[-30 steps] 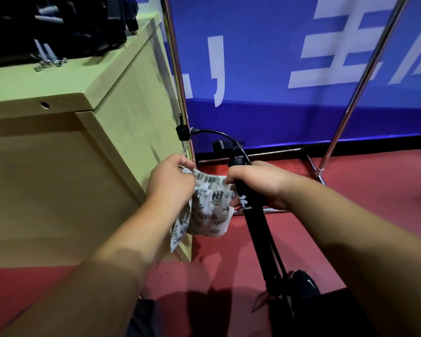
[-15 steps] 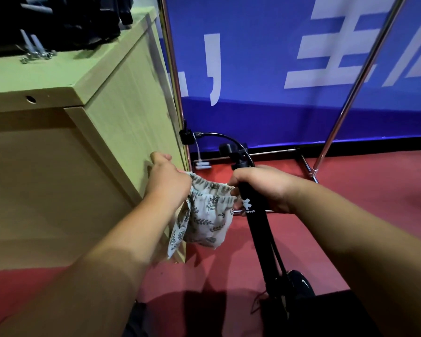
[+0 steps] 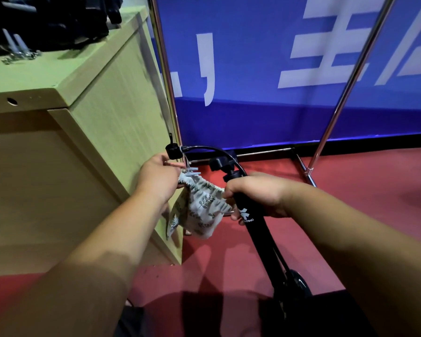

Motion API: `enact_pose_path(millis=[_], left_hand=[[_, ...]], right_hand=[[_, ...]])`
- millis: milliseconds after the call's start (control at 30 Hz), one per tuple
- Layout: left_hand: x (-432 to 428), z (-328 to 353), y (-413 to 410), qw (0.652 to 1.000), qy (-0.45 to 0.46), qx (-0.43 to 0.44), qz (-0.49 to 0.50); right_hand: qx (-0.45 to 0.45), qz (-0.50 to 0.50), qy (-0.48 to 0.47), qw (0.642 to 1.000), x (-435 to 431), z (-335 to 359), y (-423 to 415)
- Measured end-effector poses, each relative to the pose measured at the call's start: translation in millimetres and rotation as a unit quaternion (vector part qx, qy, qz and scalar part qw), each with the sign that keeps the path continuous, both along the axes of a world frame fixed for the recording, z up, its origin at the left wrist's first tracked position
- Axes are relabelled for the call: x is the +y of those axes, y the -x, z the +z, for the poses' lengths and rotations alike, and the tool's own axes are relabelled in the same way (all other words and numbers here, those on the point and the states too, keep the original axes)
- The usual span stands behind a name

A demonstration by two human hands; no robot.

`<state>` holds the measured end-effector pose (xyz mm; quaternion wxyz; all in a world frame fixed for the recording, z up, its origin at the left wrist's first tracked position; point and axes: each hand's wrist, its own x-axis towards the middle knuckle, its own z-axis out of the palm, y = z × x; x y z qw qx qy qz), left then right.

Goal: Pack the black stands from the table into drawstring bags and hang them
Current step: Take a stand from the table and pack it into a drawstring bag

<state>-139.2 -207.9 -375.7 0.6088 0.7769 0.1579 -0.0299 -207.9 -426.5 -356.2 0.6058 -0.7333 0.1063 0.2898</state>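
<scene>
Down beside the table's (image 3: 95, 132) end panel we held the drawstring bag (image 3: 199, 210), a small pale cloth pouch printed with dark green leaf sprigs. Its mouth was gathered into pleats, with pale blue cord ends (image 3: 191, 171) poking up near the table's far corner. Our left hand (image 3: 158, 181) pinched the side of the mouth nearest the table, fingers curled on the cloth and hiding that edge. Our right hand (image 3: 255, 195) was wrapped tight round the black stand (image 3: 258, 229), a slim matte tube with a white logo just below the fist, and the bag's other edge touched those fingers. The stand slanted away from the table toward us, its foot lost in shadow. A thin curved black arm (image 3: 212, 149) arched from its top to a round cap at the table's far corner. More black gear (image 3: 58, 18) lay on the table's top. Beyond the table, chrome rack poles (image 3: 345, 79) stood before a blue banner (image 3: 253, 45), over red floor (image 3: 362, 203).
</scene>
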Motion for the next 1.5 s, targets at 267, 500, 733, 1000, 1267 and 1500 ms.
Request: enact_pose_path(millis=[267, 500, 733, 1000, 1267, 1500], left_hand=[[-13, 5, 5, 0.999, 0.025, -0.02, -0.029], [-17, 10, 10, 0.997, -0.008, 0.017, -0.075], [-20, 14, 9, 0.997, 0.056, 0.021, -0.058], [-25, 22, 9, 0.994, 0.104, 0.031, -0.019], [-30, 24, 14, 0.999, 0.033, 0.018, -0.016], [-29, 22, 11, 0.997, 0.057, 0.038, -0.017]], right_hand=[[0.009, 0.0, -0.013, 1.0, -5, -4, 0], [0.022, -0.015, -0.018, 0.999, -12, -7, -4], [0.019, -0.009, -0.004, 1.0, -14, -5, -1], [0.007, -0.026, 0.012, 1.0, -17, -7, -5], [-0.007, -0.046, 0.045, 0.998, -25, -10, -10], [-0.016, -0.048, 0.055, 0.997, -26, -13, -9]])
